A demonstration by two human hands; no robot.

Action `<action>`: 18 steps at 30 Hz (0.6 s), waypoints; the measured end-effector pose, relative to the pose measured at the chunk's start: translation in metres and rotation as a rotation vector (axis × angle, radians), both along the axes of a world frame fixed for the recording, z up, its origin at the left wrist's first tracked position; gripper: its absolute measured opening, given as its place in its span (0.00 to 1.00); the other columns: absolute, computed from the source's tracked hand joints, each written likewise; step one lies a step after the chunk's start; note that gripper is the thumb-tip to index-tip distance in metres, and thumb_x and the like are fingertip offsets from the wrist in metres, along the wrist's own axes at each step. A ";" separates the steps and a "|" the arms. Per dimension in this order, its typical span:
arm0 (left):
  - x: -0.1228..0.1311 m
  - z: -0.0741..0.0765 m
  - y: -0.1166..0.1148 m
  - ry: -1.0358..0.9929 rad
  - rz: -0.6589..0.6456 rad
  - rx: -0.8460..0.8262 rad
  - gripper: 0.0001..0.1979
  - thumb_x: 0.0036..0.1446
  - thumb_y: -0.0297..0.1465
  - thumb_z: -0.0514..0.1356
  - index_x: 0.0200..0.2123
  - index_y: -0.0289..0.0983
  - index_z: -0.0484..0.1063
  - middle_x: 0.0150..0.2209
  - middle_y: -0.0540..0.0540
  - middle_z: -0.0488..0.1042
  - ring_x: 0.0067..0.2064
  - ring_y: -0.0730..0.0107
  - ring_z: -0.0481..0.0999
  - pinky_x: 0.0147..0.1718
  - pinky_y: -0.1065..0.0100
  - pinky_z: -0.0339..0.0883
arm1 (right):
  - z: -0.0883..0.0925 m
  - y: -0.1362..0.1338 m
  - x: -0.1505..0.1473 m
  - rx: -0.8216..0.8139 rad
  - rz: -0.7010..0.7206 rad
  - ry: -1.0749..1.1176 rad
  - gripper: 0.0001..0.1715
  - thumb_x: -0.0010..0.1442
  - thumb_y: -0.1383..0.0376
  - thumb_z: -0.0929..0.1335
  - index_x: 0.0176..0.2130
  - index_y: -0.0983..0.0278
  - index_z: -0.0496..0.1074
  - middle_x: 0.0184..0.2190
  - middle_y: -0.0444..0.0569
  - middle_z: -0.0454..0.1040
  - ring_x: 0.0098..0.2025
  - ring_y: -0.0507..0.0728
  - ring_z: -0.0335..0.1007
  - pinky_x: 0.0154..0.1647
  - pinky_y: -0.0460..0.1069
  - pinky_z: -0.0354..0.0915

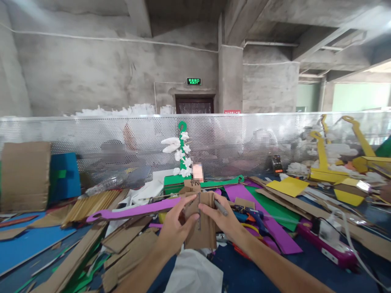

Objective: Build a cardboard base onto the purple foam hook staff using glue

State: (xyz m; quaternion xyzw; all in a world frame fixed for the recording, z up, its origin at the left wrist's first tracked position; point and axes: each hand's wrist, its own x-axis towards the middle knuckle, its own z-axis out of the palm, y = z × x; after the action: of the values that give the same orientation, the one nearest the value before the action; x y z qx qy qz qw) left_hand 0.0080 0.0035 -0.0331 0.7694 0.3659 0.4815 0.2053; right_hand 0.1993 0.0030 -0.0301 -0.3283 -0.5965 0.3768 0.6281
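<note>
A folded piece of brown cardboard [207, 232] is held up in front of me, above the table. My left hand [180, 215] grips its left side, thumb on the face and fingers behind. Down the middle of the cardboard runs a narrow grey strip [199, 221], which looks like a small ruler; both thumbs lie close to it. My right hand [221, 215] is closed at the upper right of the cardboard, with a grey pen [221, 208] tucked between its fingers. The pen's far end is hidden by the hand.
Behind the cardboard stands a green hook-topped piece [182, 127] with white flowers. Purple strips [137, 209], scissors [253, 230], a glue gun [249, 212] and a purple power strip [326, 246] lie around. Cardboard scraps [131, 248] cover the left; a perforated metal screen [76, 134] closes the back.
</note>
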 end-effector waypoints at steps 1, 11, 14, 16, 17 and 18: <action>0.000 0.000 0.000 0.001 0.002 -0.002 0.24 0.63 0.41 0.63 0.62 0.46 0.71 0.62 0.43 0.74 0.59 0.52 0.75 0.58 0.56 0.68 | 0.000 0.000 0.000 0.000 -0.005 -0.002 0.28 0.49 0.45 0.78 0.39 0.64 0.78 0.36 0.51 0.79 0.40 0.61 0.74 0.39 0.52 0.72; -0.001 0.000 -0.001 0.012 -0.001 -0.018 0.25 0.63 0.41 0.63 0.63 0.46 0.70 0.62 0.42 0.74 0.56 0.53 0.76 0.54 0.57 0.70 | 0.000 0.000 0.000 0.006 -0.002 -0.010 0.29 0.49 0.44 0.77 0.40 0.63 0.78 0.36 0.51 0.78 0.40 0.62 0.74 0.39 0.52 0.72; 0.000 0.001 -0.001 0.000 -0.003 -0.004 0.25 0.63 0.41 0.63 0.63 0.46 0.70 0.62 0.42 0.73 0.59 0.52 0.74 0.57 0.56 0.68 | -0.001 0.000 0.000 0.019 -0.017 -0.015 0.29 0.49 0.44 0.77 0.40 0.63 0.78 0.35 0.50 0.78 0.40 0.62 0.73 0.39 0.53 0.72; 0.001 0.002 -0.001 -0.024 -0.019 -0.006 0.25 0.63 0.41 0.63 0.62 0.46 0.71 0.63 0.42 0.72 0.60 0.52 0.73 0.57 0.56 0.68 | -0.001 0.000 0.001 0.032 -0.022 -0.020 0.27 0.50 0.45 0.77 0.39 0.63 0.77 0.35 0.50 0.77 0.40 0.62 0.73 0.39 0.52 0.71; 0.002 0.002 0.000 -0.040 -0.038 -0.014 0.24 0.63 0.41 0.63 0.61 0.45 0.71 0.63 0.42 0.72 0.60 0.52 0.73 0.57 0.57 0.69 | -0.001 0.000 0.001 0.039 -0.012 -0.025 0.26 0.51 0.46 0.77 0.40 0.63 0.77 0.35 0.49 0.77 0.40 0.61 0.72 0.40 0.52 0.71; 0.002 0.002 0.000 -0.057 -0.064 -0.025 0.24 0.63 0.40 0.63 0.61 0.45 0.70 0.63 0.42 0.72 0.59 0.53 0.74 0.55 0.58 0.69 | -0.001 0.000 0.001 0.045 0.006 -0.035 0.25 0.52 0.47 0.76 0.40 0.63 0.77 0.35 0.49 0.77 0.39 0.60 0.72 0.40 0.52 0.70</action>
State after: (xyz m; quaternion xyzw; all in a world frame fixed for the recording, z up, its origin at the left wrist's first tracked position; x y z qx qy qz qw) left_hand 0.0100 0.0031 -0.0311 0.7641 0.3412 0.4919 0.2404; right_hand 0.2005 0.0033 -0.0309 -0.3189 -0.6168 0.3595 0.6234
